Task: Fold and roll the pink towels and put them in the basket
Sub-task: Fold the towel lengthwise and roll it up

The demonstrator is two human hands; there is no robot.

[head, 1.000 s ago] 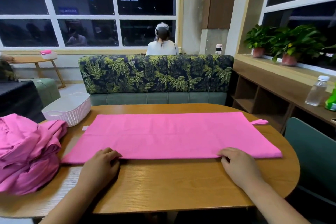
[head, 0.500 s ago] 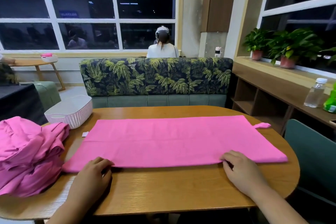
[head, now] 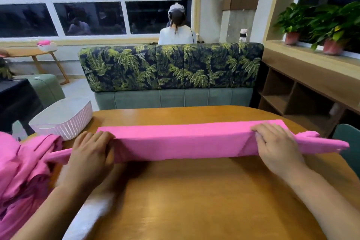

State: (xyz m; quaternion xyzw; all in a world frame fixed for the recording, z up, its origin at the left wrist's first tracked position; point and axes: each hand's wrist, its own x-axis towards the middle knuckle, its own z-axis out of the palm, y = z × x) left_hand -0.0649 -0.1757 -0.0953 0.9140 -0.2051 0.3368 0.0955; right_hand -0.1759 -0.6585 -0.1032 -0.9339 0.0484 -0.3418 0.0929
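Head view: two hands hold the near edge of a long pink cloth towel (head: 183, 142) up off the oval wooden table (head: 194, 210).
The left hand (head: 88, 154) and right hand (head: 276, 148) each grip that edge with curled fingers. The white ribbed plastic basket (head: 64, 121) stands far left, beside a crumpled pink towel heap (head: 21, 171).

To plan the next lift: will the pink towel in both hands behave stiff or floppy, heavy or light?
Probably floppy: the pink towel sags beyond the left hand and the right hand, and creases where gripped. Likely light, since fingers alone raise its long edge.
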